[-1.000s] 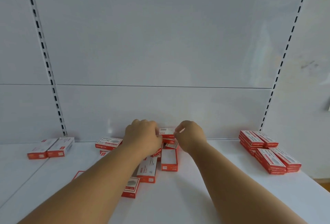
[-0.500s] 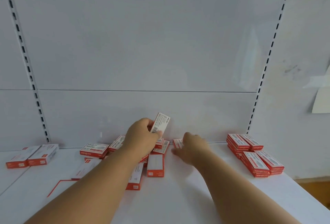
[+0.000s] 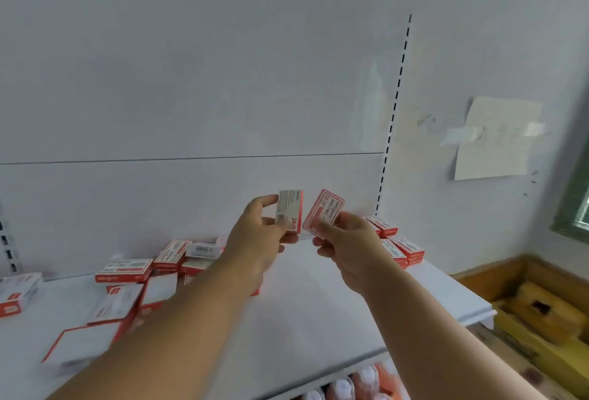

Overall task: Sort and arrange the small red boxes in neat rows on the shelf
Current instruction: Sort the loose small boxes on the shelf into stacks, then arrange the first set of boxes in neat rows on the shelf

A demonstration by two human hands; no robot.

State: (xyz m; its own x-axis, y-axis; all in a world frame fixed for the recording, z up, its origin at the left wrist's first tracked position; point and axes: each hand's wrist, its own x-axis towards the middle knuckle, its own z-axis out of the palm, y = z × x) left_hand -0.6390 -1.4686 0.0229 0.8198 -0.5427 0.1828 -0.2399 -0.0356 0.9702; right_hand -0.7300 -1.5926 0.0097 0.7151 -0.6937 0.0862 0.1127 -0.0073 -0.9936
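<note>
My left hand holds one small red box upright above the white shelf. Just to its right, my right hand pinches a second red box, tilted with its printed face toward me. Both boxes are lifted clear of the shelf, close together but apart. A loose heap of red boxes lies on the shelf at the left, partly hidden by my left forearm. A tidy stack of red boxes sits at the shelf's right end, behind my right hand.
Two more boxes lie at the far left edge. A paper sheet is taped to the wall on the right. Cardboard cartons sit on the floor past the shelf's right end. Bottles show on the lower shelf.
Both hands rose off the pile, each now with a box; the right hand picked one up. The view swung right, so the pile sits further left.
</note>
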